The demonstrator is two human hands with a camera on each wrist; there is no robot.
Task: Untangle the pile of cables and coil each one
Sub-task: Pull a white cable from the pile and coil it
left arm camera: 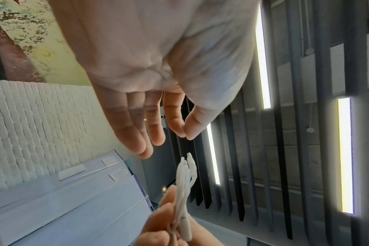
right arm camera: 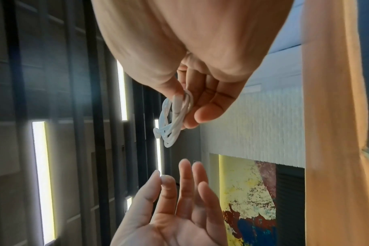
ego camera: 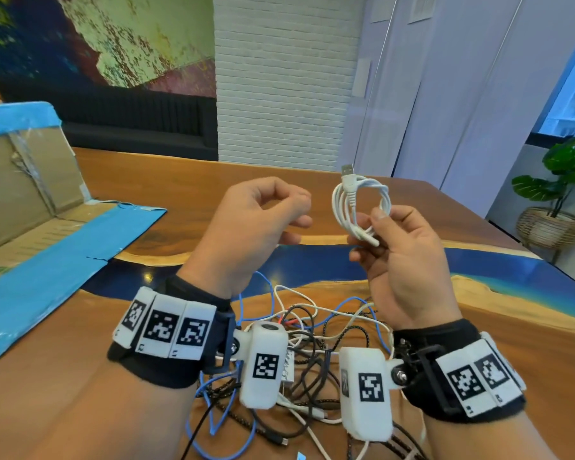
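One cable is coiled — the white USB cable [ego camera: 361, 207] sits in a tidy bundle of loops, held up in the air above the table [ego camera: 478, 327], well clear of everything on it. The right hand [ego camera: 402, 260] has it, thumb pressed against the fingers with the loops pinched between them; the right wrist view shows that pinch plainly, and the USB plug sticks up from the top of the bundle. The left hand [ego camera: 256, 227] hovers just beside it, holding nothing, fingers loosely curled with thumb tip and forefinger tip nearly meeting — apart from the coil, not touching it.

Down below, the real work waits. The tangled pile [ego camera: 312, 353] lies near the table's near edge, beneath both wrists: blue, black, white and braided leads crossing over one another, with a flash of red in the middle. How many cables are in there I cannot tell. None of them looks coiled.

So by my reading this is an early stage: one cable done and needing to be set down, the rest yet to be pulled free and wound. A flattened cardboard box [ego camera: 30, 200] lies along the table's left edge.
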